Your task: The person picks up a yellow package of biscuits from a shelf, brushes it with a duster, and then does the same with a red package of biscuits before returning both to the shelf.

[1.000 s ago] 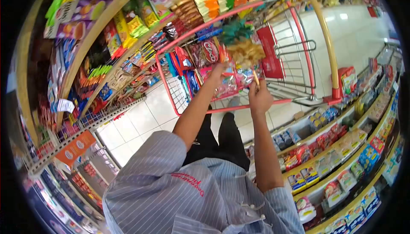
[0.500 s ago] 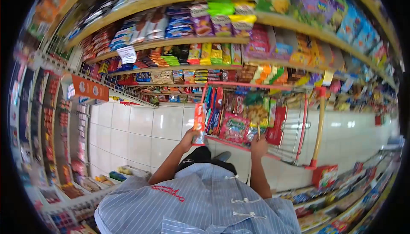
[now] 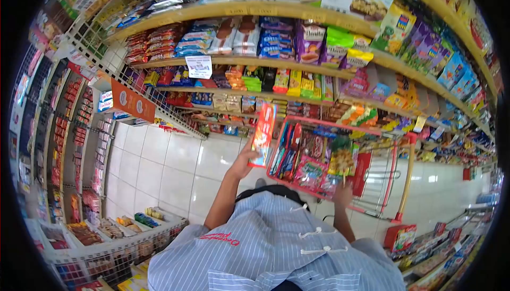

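Observation:
My left hand (image 3: 243,164) is closed on the lower end of a long red-orange snack packet (image 3: 264,134) with a pale blue and white end. It holds the packet nearly upright, just left of the shopping cart (image 3: 408,177). At the cart's near side is my right hand (image 3: 343,194), its fingers curled and blurred. A thin pale stick (image 3: 344,178) rises from it toward a yellow-brown snack bag (image 3: 341,159) with a dark green top; what the fingers grip I cannot tell. Pink candy bags (image 3: 309,171) and upright blue and red packs (image 3: 289,147) lie in the cart.
Shelves of wrapped snacks (image 3: 276,36) curve across the front and right. An orange display box (image 3: 133,102) juts out at left beside a wire rack. White baskets of packets (image 3: 117,243) stand at lower left, a red carton (image 3: 399,239) at lower right. Tiled floor (image 3: 175,153) shows between.
My left hand has lifted the packet higher, and its top now leans slightly right. The view has shifted, so cart and right hand appear further right and lower.

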Demonstrator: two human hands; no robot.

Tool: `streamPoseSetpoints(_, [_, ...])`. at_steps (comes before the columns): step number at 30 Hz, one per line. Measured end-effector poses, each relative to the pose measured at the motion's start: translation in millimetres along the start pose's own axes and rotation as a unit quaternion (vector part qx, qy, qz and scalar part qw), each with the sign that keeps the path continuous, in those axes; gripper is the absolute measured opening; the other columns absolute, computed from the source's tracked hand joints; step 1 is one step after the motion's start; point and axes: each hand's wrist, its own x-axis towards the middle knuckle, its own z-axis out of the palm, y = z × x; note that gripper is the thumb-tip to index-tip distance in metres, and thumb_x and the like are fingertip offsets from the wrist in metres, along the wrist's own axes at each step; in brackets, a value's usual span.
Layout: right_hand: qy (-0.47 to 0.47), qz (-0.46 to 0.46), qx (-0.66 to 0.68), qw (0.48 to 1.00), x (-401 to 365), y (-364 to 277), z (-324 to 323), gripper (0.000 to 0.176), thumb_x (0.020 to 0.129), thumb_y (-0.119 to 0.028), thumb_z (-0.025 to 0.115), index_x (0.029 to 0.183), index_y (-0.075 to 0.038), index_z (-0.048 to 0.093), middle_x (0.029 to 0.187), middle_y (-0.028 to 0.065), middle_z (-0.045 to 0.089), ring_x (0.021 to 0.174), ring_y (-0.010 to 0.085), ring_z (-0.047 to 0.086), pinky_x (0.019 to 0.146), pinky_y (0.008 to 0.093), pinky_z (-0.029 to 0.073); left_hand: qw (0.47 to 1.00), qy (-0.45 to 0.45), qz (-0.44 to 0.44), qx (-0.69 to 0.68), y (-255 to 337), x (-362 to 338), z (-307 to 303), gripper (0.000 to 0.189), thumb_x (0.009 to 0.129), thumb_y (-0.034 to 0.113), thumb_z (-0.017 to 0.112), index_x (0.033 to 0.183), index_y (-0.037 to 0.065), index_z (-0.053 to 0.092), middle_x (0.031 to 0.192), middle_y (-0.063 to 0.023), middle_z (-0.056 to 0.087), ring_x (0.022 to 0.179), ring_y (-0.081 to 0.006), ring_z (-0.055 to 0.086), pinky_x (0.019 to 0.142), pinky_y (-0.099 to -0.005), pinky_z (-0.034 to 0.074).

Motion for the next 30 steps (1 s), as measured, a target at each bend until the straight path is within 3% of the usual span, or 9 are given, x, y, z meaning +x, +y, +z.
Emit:
streamPoseSetpoints(5, [-0.015,0.034,0.017,0.999,4.5,2.7,3.8,0.031,0.086,-0.035,0.052,0.097,-0.008,0.062,0.082,0.0212,0.065,0.078,0.0421,0.063,0.067,0.0526,0.049,1.000,0.022,0.000,0.007,33.8,-7.5,20.6,0.048,0.093,0.026,0.049,0.136,0.012,0.031,0.113,-0.0131,0.059,0.091,-0.0190,0.060,0.073,-0.0330,0.052])
streamPoseSetpoints(6, [-0.032,0.036,0.014,0.999,2.5,0.0,-1.4,0.031,0.086,-0.036,0.052,0.097,-0.009,0.061,0.081,0.0210,0.065,0.077,0.0420,0.063,0.066,0.0525,0.049,1.000,0.021,0.013,0.007,33.5,-8.4,23.3,0.041,0.098,0.035,0.040,0.133,0.013,0.036,0.111,-0.0120,0.059,0.087,-0.0175,0.061,0.068,-0.0326,0.054])
streamPoseSetpoints(9, [-0.042,0.011,0.013,0.999,2.8,2.5,0.4,0.032,0.086,-0.037,0.051,0.098,-0.010,0.060,0.079,0.0210,0.065,0.076,0.0421,0.063,0.065,0.0525,0.049,0.998,0.037,-0.044,-0.015,26.0,-2.8,15.6,0.046,0.099,0.045,0.031,0.127,0.011,0.043,0.108,-0.0098,0.060,0.084,-0.0156,0.061,0.067,-0.0315,0.053])
streamPoseSetpoints(11, [-0.044,-0.012,0.015,0.999,4.2,3.6,-3.5,0.032,0.086,-0.038,0.050,0.098,-0.010,0.060,0.078,0.0213,0.065,0.075,0.0424,0.063,0.064,0.0526,0.048,0.994,0.088,-0.062,0.026,21.9,2.8,20.5,0.057,0.097,0.054,0.027,0.120,0.008,0.050,0.092,-0.0060,0.063,0.072,-0.0150,0.061,0.064,-0.0285,0.052])
streamPoseSetpoints(13, [-0.080,-0.003,0.017,0.997,5.4,-1.2,-7.5,0.031,0.087,-0.037,0.050,0.097,-0.010,0.059,0.078,0.0221,0.064,0.075,0.0426,0.062,0.065,0.0526,0.048,0.986,0.156,-0.026,0.051,19.5,5.7,37.8,0.056,0.097,0.055,0.029,0.116,0.008,0.052,0.087,-0.0051,0.063,0.067,-0.0149,0.060,0.062,-0.0284,0.051])
streamPoseSetpoints(17, [-0.088,0.001,0.016,0.996,7.7,2.8,-6.0,0.032,0.086,-0.037,0.052,0.098,-0.008,0.061,0.084,0.0218,0.064,0.079,0.0419,0.062,0.069,0.0518,0.048,0.988,0.156,-0.005,0.014,4.0,19.2,46.8,0.047,0.099,0.049,0.030,0.121,0.011,0.046,0.096,-0.0067,0.061,0.076,-0.0154,0.061,0.063,-0.0306,0.052])
streamPoseSetpoints(19, [-0.119,-0.061,0.009,0.991,9.7,9.7,-1.4,0.033,0.086,-0.038,0.051,0.096,-0.007,0.059,0.083,0.0222,0.064,0.077,0.0418,0.062,0.068,0.0514,0.048,0.985,0.168,0.041,-0.023,-5.8,20.9,60.0,0.047,0.099,0.046,0.032,0.117,0.006,0.050,0.095,-0.0085,0.062,0.075,-0.0188,0.062,0.065,-0.0328,0.052])
streamPoseSetpoints(25, [-0.134,-0.103,0.013,0.986,12.0,13.9,6.9,0.037,0.085,-0.041,0.050,0.090,-0.006,0.060,0.083,0.0212,0.064,0.076,0.0412,0.062,0.067,0.0513,0.048,0.989,0.146,-0.013,0.016,-37.7,18.6,71.5,0.041,0.098,0.045,0.036,0.115,0.011,0.049,0.097,-0.0052,0.063,0.076,-0.0150,0.063,0.064,-0.0301,0.054])
streamPoseSetpoints(30, [-0.129,-0.057,0.009,0.990,10.2,5.4,-3.2,0.037,0.086,-0.041,0.049,0.090,-0.006,0.061,0.078,0.0209,0.064,0.074,0.0407,0.063,0.066,0.0507,0.048,0.995,0.091,-0.042,-0.004,-41.3,21.2,95.9,0.036,0.098,0.041,0.039,0.122,0.013,0.043,0.098,-0.0037,0.060,0.081,-0.0147,0.063,0.070,-0.0305,0.054])
